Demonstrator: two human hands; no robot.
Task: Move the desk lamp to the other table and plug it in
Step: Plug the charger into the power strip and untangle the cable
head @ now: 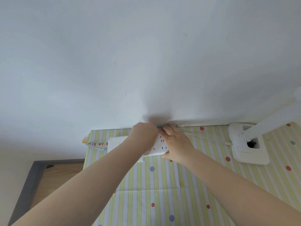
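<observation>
The power strip lies hard against the counter's far edge, at the wall. Both hands meet at its far end: the left hand curls over something I cannot make out, so its grip is unclear; the right hand clasps the strip's right end. The desk lamp stands well right of the strip, its cable running to the hands. Nearer than the strip, striped cloth lies open.

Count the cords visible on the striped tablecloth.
2. A thin white cable runs from the hands to the lamp base; a thicker power-strip cord leaves the strip's left end. More may be hidden under the hands.
</observation>
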